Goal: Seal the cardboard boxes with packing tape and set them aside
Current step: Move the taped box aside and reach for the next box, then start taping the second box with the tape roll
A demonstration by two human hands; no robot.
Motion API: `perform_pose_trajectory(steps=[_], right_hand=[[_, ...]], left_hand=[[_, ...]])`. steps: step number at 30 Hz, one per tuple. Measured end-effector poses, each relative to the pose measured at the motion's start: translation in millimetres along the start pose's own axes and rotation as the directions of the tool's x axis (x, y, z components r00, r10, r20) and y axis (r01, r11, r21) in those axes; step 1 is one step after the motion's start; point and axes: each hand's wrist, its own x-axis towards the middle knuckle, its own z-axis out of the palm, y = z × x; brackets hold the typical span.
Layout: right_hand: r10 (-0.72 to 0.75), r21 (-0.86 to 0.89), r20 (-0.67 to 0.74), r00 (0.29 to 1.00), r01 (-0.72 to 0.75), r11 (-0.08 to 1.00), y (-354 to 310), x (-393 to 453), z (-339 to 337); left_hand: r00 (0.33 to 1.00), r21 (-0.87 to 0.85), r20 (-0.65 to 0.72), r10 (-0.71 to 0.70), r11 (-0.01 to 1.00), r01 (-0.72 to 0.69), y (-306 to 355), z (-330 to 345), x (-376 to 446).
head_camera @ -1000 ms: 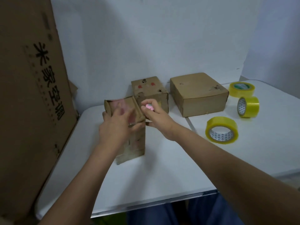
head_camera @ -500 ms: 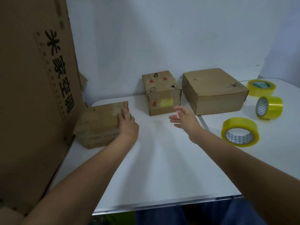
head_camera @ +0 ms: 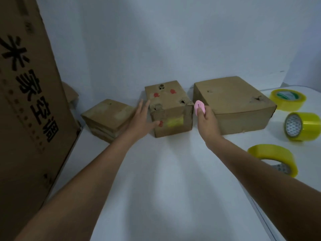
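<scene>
Between both hands (head_camera: 173, 119) sits a closed box (head_camera: 171, 110).

A white counter (head_camera: 173, 197) carries three cardboard boxes along the back wall — a low box (head_camera: 107, 117) at left, a red-marked box (head_camera: 171, 115) in the middle, a wide box (head_camera: 232, 103) at right — and three yellow tape rolls (head_camera: 276, 157) on its right side.

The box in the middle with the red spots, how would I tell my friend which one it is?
Look along the white table to the back wall, where three cardboard boxes stand in a row. The middle box stands between the left hand and right hand. Only it has red spots and a yellow patch on its front.
</scene>
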Motion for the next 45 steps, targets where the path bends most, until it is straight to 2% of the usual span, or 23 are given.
perform_pose_trajectory(steps=[3,7,13,15,18,20,22,25,31,33,35,37,38,40,42,45], right_hand=[[0.071,0.017,0.068,0.995,-0.072,0.997,-9,18,1],[0.137,0.024,0.132,0.982,-0.141,0.99,-11,32,-1],[0.092,0.016,0.048,0.995,-0.093,0.996,8,-2,-16],[0.094,0.012,0.025,0.995,-0.094,0.995,14,-24,-24],[-0.02,-0.107,-0.098,0.995,0.01,0.994,14,-40,-40],[-0.048,-0.198,-0.093,0.995,0.028,0.98,15,-37,-50],[0.095,-0.227,0.001,0.995,-0.092,0.969,19,-34,-54],[0.345,-0.312,0.121,0.931,-0.294,0.903,33,-48,-59],[0.492,-0.264,0.145,0.858,-0.446,0.855,46,-77,-67],[0.382,-0.326,0.077,0.921,-0.339,0.882,37,-78,-69],[0.125,-0.284,-0.113,0.986,-0.153,0.946,23,-80,-74],[-0.09,-0.153,-0.228,0.969,0.056,0.987,-1,-87,-76],[-0.185,-0.129,-0.217,0.959,0.16,0.979,-11,-91,-71],[-0.345,-0.11,-0.106,0.933,0.334,0.936,-32,-101,-60],[-0.459,-0.132,0.099,0.883,0.468,0.874,-44,-109,-48],[-0.514,-0.236,0.398,0.76,0.626,0.743,-43,-114,-32]], left_hand=[[1.0,-0.058,0.013,-0.004,0.998,0.005,-1,9,23],[0.999,-0.15,-0.037,0.0,0.989,-0.005,-3,18,29],[1.0,-0.226,-0.018,0.021,0.974,-0.024,8,18,-21],[1.0,-0.194,-0.031,0.004,0.981,-0.009,15,14,-45],[0.999,-0.187,-0.04,0.004,0.982,-0.011,20,11,-79],[0.999,-0.178,-0.047,0.02,0.984,-0.028,24,10,-97],[0.997,-0.125,-0.072,0.042,0.991,-0.05,26,11,-112],[0.99,-0.039,-0.106,0.097,0.994,-0.102,28,16,-135],[0.98,0.095,-0.105,0.169,0.983,-0.159,32,17,-167],[0.981,0.114,-0.094,0.17,0.981,-0.159,33,14,-171],[0.981,0.083,-0.107,0.165,0.984,-0.156,35,11,-173],[0.978,0.038,-0.133,0.161,0.987,-0.157,38,8,-173],[0.978,0.02,-0.137,0.16,0.987,-0.158,39,7,-173],[0.977,-0.006,-0.137,0.165,0.986,-0.167,40,8,-174],[0.976,-0.041,-0.144,0.161,0.985,-0.169,39,11,-174],[0.976,-0.087,-0.155,0.155,0.982,-0.17,36,17,-177]])
